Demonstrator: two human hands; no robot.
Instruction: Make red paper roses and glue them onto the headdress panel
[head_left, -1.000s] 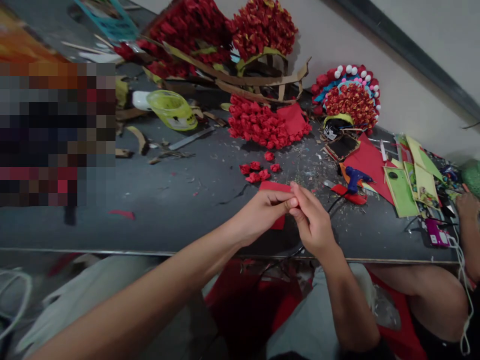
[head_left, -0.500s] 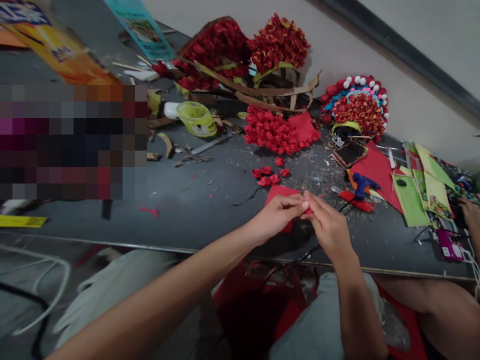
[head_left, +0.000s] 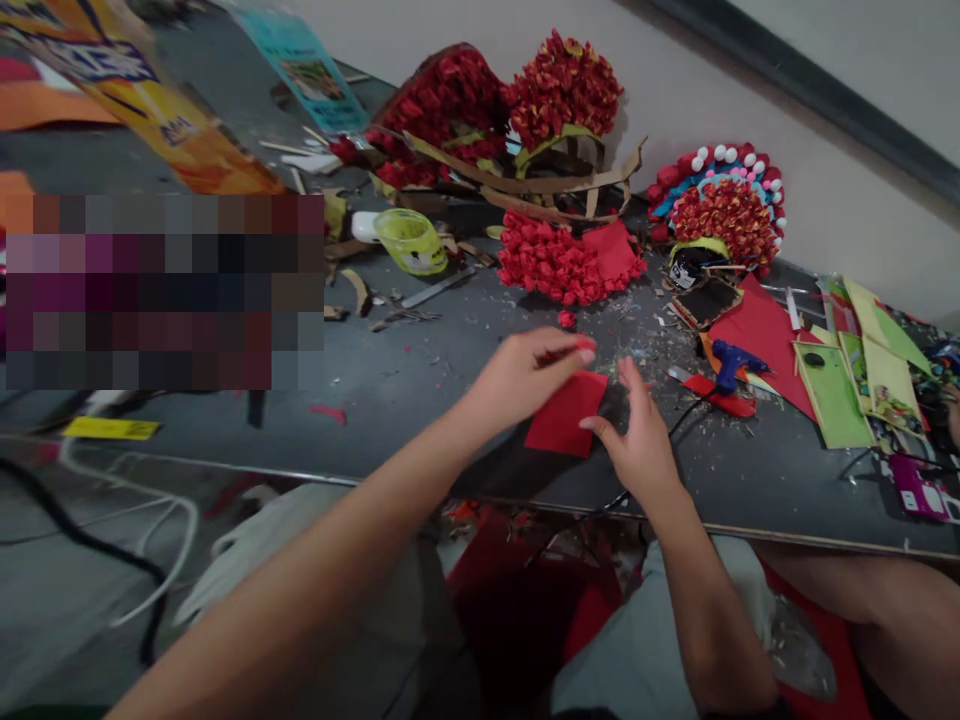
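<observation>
A yellow-green plastic cup point(head_left: 409, 240) lies tipped on the dark table point(head_left: 420, 400), far left of the work. The left hand point(head_left: 517, 375) pinches a small red paper flower point(head_left: 583, 347) between fingertips — a tight hold, just above the red paper sheet point(head_left: 562, 415). The right hand point(head_left: 637, 445) rests loosely open, fingertips touching the sheet's right edge. Further right lies a blue glue gun point(head_left: 727, 362).

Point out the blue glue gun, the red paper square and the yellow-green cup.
blue glue gun point(head_left: 727, 361), head view, on its body.
red paper square point(head_left: 564, 415), head view, on its middle.
yellow-green cup point(head_left: 410, 240), head view, on its side wall.
</observation>
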